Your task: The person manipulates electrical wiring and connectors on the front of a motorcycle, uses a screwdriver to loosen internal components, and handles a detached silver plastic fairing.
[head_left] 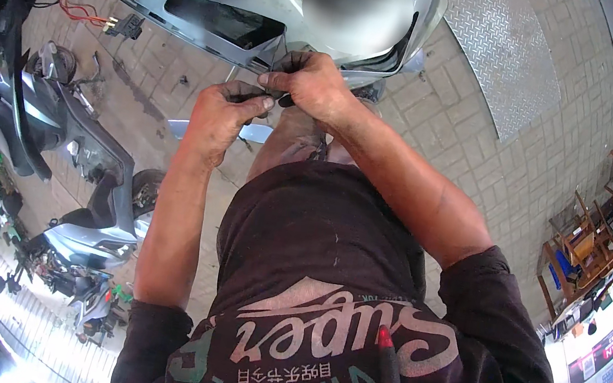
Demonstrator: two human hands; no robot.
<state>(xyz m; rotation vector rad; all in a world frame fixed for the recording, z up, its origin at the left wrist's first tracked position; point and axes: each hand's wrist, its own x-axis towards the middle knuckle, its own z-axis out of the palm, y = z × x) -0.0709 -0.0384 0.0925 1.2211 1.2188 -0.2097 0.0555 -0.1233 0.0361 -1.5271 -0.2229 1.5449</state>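
My left hand (220,121) and my right hand (315,88) meet in front of my knees, just below the near edge of a grey scooter body panel (188,29). Thumb and fingers of each hand are pinched closed, with the fingertips almost touching. Something small and dark shows between them, too small to name. A thin dark line rises from the right fingers toward the panel; I cannot tell whether it is a wire. Left of the panel, a dark connector (127,26) hangs on orange-red wires (76,8).
A grey scooter (91,227) stands on the left, with more motorbikes behind it. A pale blade-shaped piece (252,133) lies on the paving by my legs. At the upper right is a metal tread plate (505,55). Wooden chairs (584,241) stand far right.
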